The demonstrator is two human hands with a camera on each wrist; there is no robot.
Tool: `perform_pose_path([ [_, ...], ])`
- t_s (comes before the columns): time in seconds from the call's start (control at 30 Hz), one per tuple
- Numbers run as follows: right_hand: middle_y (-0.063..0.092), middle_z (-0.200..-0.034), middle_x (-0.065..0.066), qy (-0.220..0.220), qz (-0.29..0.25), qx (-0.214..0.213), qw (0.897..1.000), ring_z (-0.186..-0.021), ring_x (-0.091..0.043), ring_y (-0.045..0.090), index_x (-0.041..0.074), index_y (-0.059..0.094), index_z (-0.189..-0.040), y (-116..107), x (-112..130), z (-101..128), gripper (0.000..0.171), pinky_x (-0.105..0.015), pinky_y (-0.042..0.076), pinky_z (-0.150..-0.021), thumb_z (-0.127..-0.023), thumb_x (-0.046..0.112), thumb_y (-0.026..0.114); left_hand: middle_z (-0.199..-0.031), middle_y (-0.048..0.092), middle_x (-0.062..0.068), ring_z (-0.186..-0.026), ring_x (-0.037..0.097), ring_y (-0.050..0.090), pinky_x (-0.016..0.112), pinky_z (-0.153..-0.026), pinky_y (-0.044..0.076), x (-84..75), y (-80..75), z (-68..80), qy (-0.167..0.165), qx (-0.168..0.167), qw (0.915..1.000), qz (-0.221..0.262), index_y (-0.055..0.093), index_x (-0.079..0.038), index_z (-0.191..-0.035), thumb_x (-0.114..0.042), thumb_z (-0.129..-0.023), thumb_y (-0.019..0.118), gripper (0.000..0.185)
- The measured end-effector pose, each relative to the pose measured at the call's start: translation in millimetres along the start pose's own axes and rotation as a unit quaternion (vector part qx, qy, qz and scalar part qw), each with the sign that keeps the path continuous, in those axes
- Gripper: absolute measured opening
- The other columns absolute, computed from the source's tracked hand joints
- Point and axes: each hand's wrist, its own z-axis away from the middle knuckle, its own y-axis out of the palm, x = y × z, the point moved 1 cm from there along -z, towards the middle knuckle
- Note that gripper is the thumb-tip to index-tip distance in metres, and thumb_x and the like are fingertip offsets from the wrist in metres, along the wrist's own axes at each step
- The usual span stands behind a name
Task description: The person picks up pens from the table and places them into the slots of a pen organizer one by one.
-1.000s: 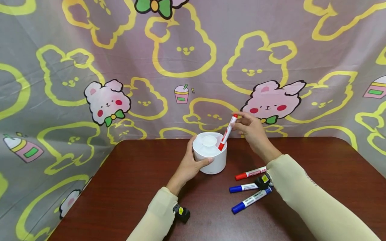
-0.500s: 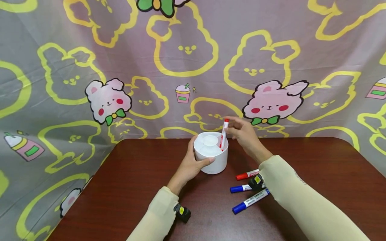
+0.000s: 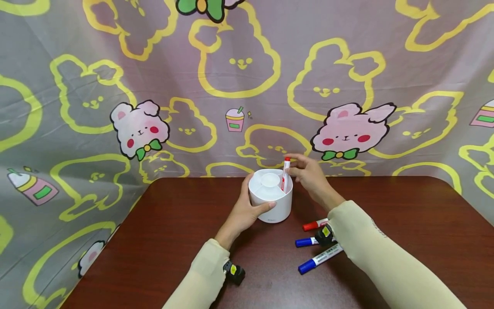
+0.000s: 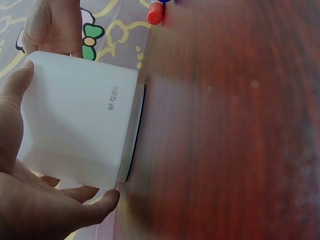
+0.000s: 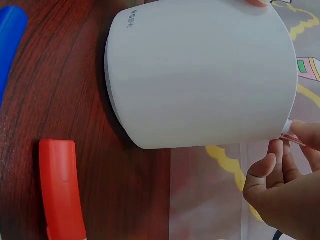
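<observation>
Patterned curtain [image 3: 258, 113] behind, red marker [image 3: 285, 182] part-way down in a white holder [image 3: 278, 210]

From where I stand the curtain fills the back, and below it spreads a reddish-brown table [image 3: 173, 257]. The white holder stands upright there, toward the far edge, its top split into compartments about a round middle one. The left hand [image 3: 243, 211] wraps its side, thumb across the front; I'd want that brace firm, so nothing skids or tips. The right hand [image 3: 310, 175] pinches the red marker near its upper end, fingers drawn close, its lower part inside the right-hand compartment. Best to hold it steep, clear of rim and divider, and release only once it meets the compartment's floor.

As for what's hidden: the right sleeve [image 3: 370, 244] and the wrist camera [image 3: 325, 234] by it cover the far ends of another red marker [image 3: 310, 226] and two blue markers [image 3: 307, 267] lying on the table. The holder's wall hides the tip of the held marker, so I can't tell whether it touches bottom, and the right wrist view gives only a sliver of it
</observation>
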Motion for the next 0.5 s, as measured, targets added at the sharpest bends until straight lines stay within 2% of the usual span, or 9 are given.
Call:
perform_pose_path([
  [0.5,0.064,-0.121,-0.020,0.015,0.007,0.003,1.000,-0.092,-0.017,0.055,0.001,0.060,-0.142,5.0,-0.2,6.7,0.044,-0.024,0.048,-0.070,-0.099,0.003,0.064,-0.160,0.041,0.012,-0.145,0.033,0.043,0.057,-0.123,0.030,1.0,0.0,-0.8,-0.008,-0.001,1.0000,-0.002,0.015,-0.027,-0.166,-0.025,-0.086,0.087,0.108],
])
